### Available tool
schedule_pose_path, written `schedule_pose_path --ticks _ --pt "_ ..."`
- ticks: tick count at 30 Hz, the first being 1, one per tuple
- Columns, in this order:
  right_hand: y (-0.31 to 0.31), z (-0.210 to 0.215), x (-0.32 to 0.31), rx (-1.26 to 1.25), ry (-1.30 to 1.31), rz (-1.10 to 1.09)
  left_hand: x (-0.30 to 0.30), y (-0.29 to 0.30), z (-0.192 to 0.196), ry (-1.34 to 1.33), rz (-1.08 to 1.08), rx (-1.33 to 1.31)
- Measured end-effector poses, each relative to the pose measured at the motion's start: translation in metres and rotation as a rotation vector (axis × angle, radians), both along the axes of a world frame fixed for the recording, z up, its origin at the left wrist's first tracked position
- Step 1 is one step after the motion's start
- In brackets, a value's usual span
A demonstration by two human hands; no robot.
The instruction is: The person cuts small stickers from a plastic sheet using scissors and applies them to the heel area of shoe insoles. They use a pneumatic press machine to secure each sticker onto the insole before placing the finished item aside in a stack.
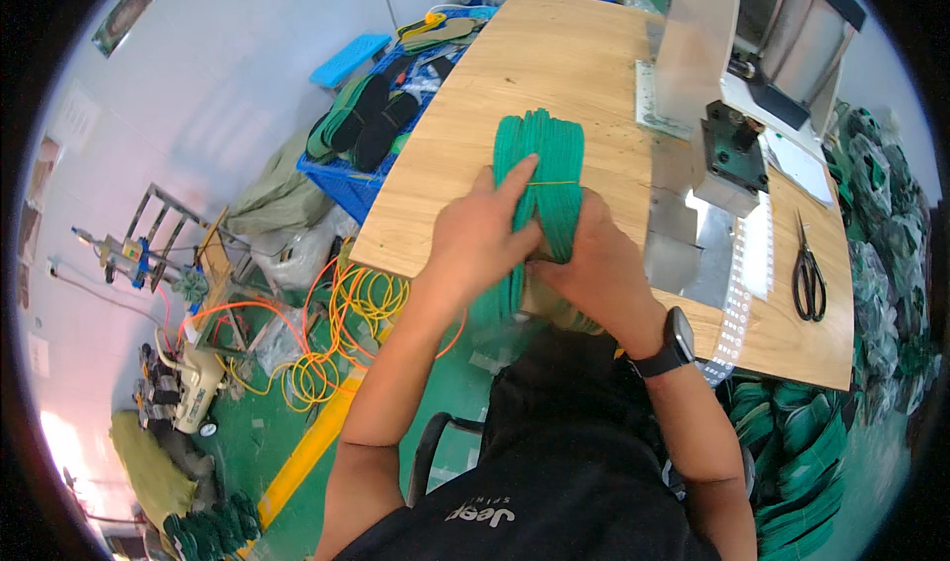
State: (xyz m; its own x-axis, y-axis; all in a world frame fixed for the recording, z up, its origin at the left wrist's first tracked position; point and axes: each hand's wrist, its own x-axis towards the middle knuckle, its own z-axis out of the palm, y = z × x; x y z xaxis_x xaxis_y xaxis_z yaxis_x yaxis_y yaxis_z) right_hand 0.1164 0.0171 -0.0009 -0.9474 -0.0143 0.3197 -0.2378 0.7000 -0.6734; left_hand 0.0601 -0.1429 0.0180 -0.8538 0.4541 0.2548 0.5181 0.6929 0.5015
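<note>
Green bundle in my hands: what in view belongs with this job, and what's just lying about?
Likely in the job:
- green bundle
- thin band across it
- wooden table

Apparently lying about:
- scissors
- sack

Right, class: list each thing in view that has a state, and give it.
Green bundle: banded, held in left hand and right hand
Scissors: on table, blades apparently closed
Blue crate: filled with sole-shaped pieces
Yellow tubing: loosely coiled
Watch: strapped on, screen dark
</note>
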Motion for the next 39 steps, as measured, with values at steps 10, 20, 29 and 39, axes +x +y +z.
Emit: schedule_pose_path --ticks 10,20,29,39 --pt "0.061 0.050 0.066 -0.090 -0.162 0.129 -0.135 0.006 -0.001 -0.322 -0.073 0.544" --pt "0.114 0.039 0.046 0.326 -0.234 0.019 -0.177 0.031 0.031 0.082 -0.413 0.501" --pt "0.125 0.012 0.045 0.284 -0.164 0.155 -0.025 0.063 0.024 0.178 -0.759 -0.342" --pt "0.118 0.040 0.022 -0.272 -0.559 0.565 -0.009 -0.008 0.024 0.645 -0.647 0.003"
